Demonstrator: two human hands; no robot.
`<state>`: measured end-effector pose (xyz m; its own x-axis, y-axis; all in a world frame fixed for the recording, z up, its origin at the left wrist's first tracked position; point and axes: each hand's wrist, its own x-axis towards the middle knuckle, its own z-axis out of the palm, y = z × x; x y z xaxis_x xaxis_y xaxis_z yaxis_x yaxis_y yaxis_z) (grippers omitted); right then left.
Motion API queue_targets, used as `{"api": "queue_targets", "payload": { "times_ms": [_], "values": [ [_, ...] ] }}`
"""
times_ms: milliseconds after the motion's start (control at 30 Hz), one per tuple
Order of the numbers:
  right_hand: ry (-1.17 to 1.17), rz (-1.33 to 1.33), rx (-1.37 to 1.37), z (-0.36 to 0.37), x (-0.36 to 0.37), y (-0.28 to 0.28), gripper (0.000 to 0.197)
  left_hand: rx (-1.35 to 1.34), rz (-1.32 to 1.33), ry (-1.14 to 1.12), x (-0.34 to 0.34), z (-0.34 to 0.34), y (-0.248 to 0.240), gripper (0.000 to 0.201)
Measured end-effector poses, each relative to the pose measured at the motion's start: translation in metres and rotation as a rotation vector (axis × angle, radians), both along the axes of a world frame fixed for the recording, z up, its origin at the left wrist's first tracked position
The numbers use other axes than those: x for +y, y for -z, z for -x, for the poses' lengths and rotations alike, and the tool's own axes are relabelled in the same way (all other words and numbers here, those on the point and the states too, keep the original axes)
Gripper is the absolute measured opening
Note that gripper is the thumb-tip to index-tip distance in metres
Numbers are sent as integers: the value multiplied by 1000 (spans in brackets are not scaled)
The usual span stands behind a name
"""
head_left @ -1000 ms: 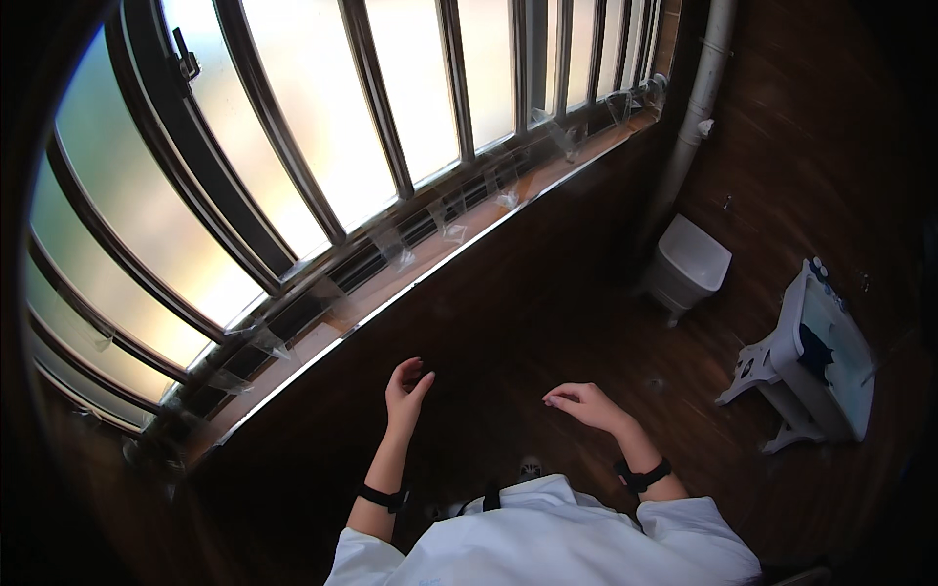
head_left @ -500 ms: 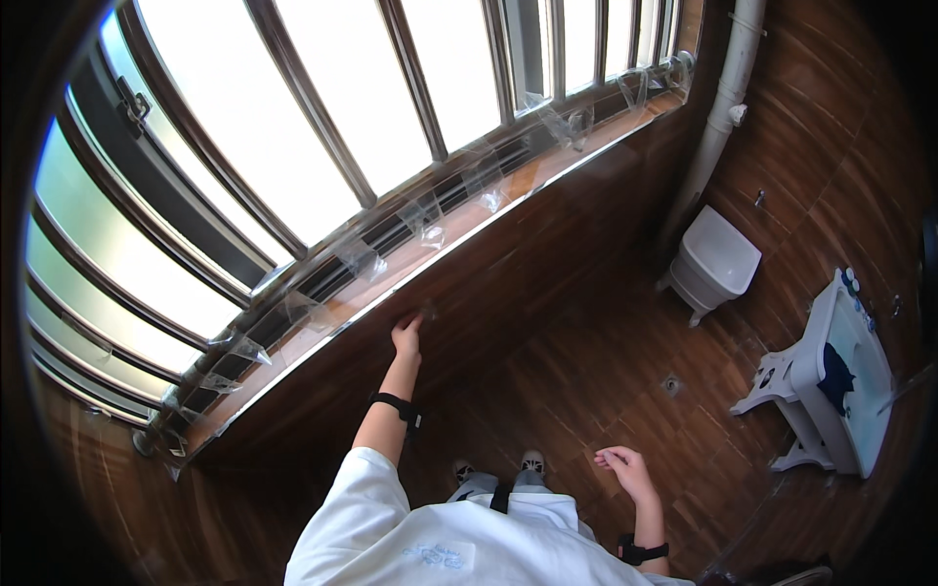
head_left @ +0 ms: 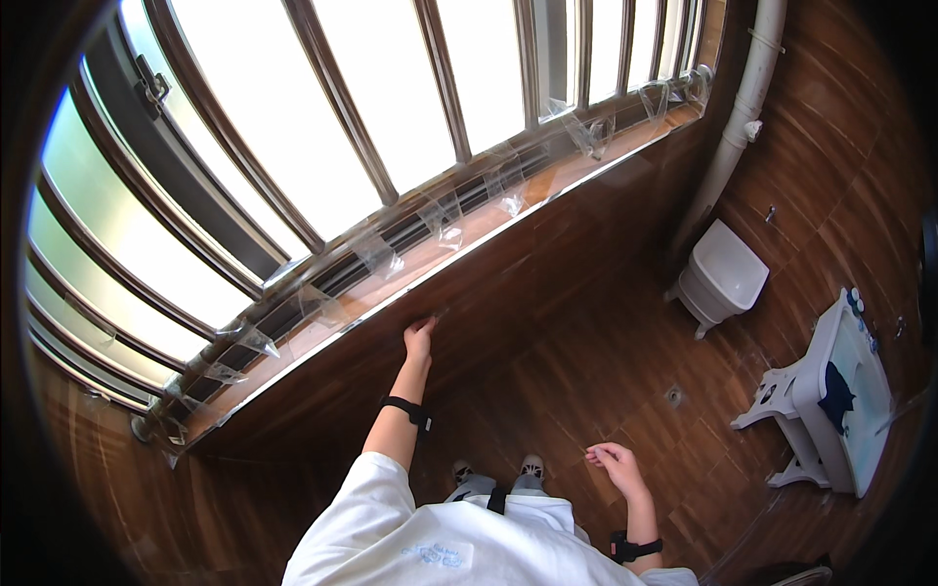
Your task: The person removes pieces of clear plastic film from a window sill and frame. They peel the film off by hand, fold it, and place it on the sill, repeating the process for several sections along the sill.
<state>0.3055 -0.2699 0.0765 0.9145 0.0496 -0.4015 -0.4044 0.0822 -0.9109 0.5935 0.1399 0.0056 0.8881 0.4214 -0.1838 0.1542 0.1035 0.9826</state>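
My left hand reaches out to the dark wood-look wall under the window ledge. Its fingers are drawn together at the wall, by a small faint clear spot; whatever they hold is too small to name. Lower right, my right hand hangs in the air over the floor, away from any object. Its fingers are bent toward the thumb, with a tiny pale patch at the tips that I cannot make out. Strips of clear plastic film or tape stick along the window ledge above my left hand.
Metal bars cross the bright window. A white pipe runs down the corner. Right of it are a white basin and a grey-white wash stand with dark cloth. A drain sits in the brown floor.
The view has shifted slightly, so the window and basins sit further right. My left hand stays at the wall with its fingers together. My right hand has barely moved.
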Motion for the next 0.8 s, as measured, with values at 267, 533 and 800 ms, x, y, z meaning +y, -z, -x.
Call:
{"api": "queue_targets", "payload": {
  "times_ms": [267, 533, 800],
  "values": [
    [41, 47, 97, 12, -3, 11, 21, -5, 41, 270, -9, 55, -16, 15],
    [-18, 26, 92, -7, 7, 18, 22, -191, 385, 341, -12, 111, -115, 10],
    [-134, 61, 88, -42, 37, 16, 21, -420, 256, 280, 50, 163, -229, 8]
  ]
}}
